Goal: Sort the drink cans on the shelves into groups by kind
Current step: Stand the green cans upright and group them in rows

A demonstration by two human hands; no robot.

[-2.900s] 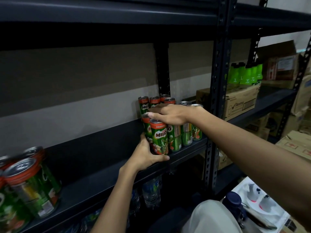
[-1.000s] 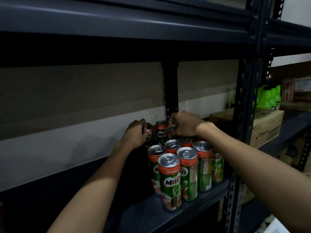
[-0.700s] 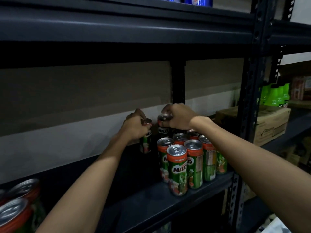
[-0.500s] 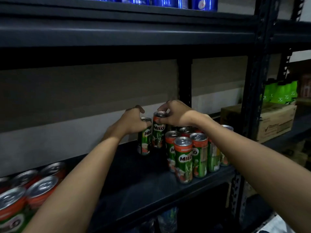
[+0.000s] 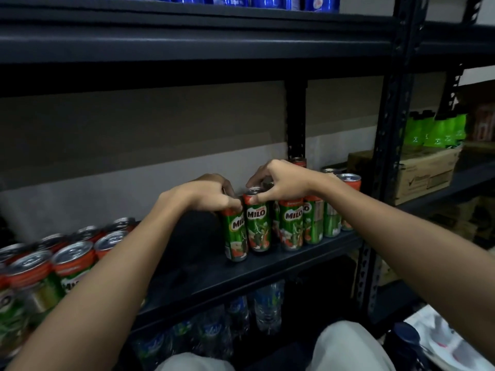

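Observation:
Green-and-red Milo cans stand in a cluster [image 5: 313, 220] on the dark middle shelf [image 5: 241, 277]. My left hand [image 5: 209, 195] grips the top of one Milo can [image 5: 235, 234] at the cluster's left front. Right beside it, my right hand [image 5: 278, 183] pinches the rim of a second Milo can [image 5: 257, 226]. Both cans stand upright near the shelf's front edge, next to each other. A second group of Milo cans [image 5: 67, 258] sits at the shelf's left end.
Blue cans [image 5: 241, 0] line the top shelf. Water bottles [image 5: 254, 314] stand on the shelf below. A perforated black upright [image 5: 388, 156] divides the bays; beyond it sit a cardboard box [image 5: 426, 172] and green pouches [image 5: 436, 132].
Both hands took a can each from the back of the cluster and brought them forward to its left front. The camera view dropped and shifted, showing the left can group.

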